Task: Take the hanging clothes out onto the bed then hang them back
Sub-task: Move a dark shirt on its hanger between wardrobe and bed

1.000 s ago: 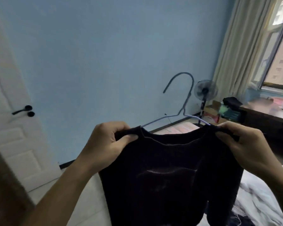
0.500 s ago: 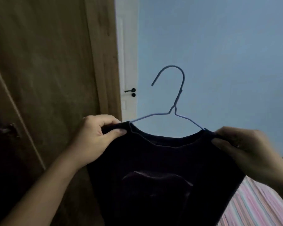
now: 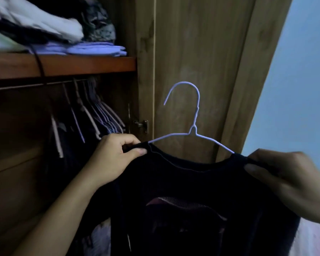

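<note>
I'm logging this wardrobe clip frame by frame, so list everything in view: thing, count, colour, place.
dark top: one, black with a faint print, on the hanger, held up in front of the wardrobe
wire hanger: one, pale lilac, inside the top's neck, hook free in the air
hanging clothes: several on hangers, dark, crowded on the rail, left
rail: one, dark, under the shelf
shelf: one, reddish-brown wood, upper left
folded clothes: a pile, white, grey and lilac, on the shelf
wardrobe door: one, brown wood, open, centre
wall: pale blue, right
left hand: pinches the top's left shoulder
right hand: pinches the right shoulder
</note>
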Tool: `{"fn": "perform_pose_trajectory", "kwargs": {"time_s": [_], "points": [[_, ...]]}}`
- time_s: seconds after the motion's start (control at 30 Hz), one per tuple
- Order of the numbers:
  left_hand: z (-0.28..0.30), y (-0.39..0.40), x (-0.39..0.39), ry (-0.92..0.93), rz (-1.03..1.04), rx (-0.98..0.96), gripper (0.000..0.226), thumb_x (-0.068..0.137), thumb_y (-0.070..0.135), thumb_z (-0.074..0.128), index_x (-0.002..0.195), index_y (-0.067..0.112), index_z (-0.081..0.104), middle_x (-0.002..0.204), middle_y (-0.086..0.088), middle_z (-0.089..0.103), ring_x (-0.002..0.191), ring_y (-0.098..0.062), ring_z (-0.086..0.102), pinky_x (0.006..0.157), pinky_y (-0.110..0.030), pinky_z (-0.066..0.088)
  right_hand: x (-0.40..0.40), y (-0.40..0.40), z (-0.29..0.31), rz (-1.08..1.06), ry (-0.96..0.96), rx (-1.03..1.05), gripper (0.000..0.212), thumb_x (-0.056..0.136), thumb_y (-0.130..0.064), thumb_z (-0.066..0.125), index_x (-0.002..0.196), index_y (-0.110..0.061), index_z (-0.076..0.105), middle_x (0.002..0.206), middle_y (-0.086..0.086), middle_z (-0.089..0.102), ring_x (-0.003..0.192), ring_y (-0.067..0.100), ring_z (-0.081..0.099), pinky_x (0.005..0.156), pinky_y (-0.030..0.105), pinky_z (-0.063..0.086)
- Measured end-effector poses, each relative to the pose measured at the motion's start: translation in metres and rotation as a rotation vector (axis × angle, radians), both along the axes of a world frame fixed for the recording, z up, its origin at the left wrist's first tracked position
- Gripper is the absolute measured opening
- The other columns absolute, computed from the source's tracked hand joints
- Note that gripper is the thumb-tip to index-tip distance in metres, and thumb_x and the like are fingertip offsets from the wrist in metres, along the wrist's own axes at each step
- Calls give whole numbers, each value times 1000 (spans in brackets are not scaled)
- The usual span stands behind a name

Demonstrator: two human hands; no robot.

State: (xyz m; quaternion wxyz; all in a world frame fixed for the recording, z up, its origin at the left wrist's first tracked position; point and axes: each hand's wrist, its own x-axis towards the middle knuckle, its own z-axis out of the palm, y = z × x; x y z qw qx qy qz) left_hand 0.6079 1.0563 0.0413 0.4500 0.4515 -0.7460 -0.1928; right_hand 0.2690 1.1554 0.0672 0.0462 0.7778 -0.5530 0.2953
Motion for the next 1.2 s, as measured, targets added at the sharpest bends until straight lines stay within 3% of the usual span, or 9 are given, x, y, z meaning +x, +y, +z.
{"fn": "perform_pose_trajectory", "kwargs": {"time_s": [0.13,0.37,0.53,0.7,0.83,0.9,1.0,1.1,1.2], "points": [[-9,-3,60,-17,92,20,14,81,18,77,71,26,73,69,6,71,69,-9,68,67,-32,54,56,-22,2,152,33,-9,16,89,-35,58,75,-27,59,62,-21,58,56,-7,57,52,9,40],[-22,11,156,-58,209,58,17,83,14,75,70,23,70,67,6,69,64,-3,62,64,-26,46,139,-54,-8,477,26,47,28,94,-40,56,77,-18,58,59,-10,55,52,6,57,47,17,42],[-23,27,209,-97,332,54,20,84,12,73,70,26,69,68,13,68,65,2,60,64,-25,42,194,-76,-19,644,-114,126,39,90,-53,53,79,-17,60,59,-4,56,50,2,49,46,23,42],[-28,27,249,-172,522,62,12,82,13,71,77,24,73,72,14,70,72,-2,64,68,-29,46,254,-93,-34,773,-150,203,26,90,-35,61,72,-19,51,58,-5,47,55,-7,40,49,16,34],[-36,26,272,-229,651,61,15,83,10,68,84,24,74,78,17,70,80,-4,64,72,-25,44,301,-107,-50,844,-271,316,30,93,-26,63,69,-12,49,58,1,49,56,0,43,53,29,38],[-43,29,285,-242,708,76,14,84,15,65,89,24,73,86,15,72,87,-7,66,79,-30,49,323,-115,-58,841,-311,337,30,92,-23,63,69,-10,51,61,8,53,56,10,47,57,39,42],[-51,37,304,-344,875,68,25,83,13,69,107,21,72,105,3,72,107,-19,64,92,-33,49,356,-125,-66,791,-336,288,32,90,-21,66,65,-8,50,58,10,53,55,20,51,58,42,43],[-56,55,318,-566,1087,157,43,85,16,68,127,21,62,133,-3,61,140,-26,38,115,-39,28,388,-132,-70,721,-349,263,34,88,-18,67,61,-8,49,51,5,50,52,16,50,57,32,40],[-57,73,329,-775,1221,245,44,88,24,60,132,24,57,143,-3,52,148,-26,18,120,-49,2,420,-138,-66,673,-375,266,40,86,-15,67,53,-14,44,46,-2,44,49,12,46,53,26,32]]}}
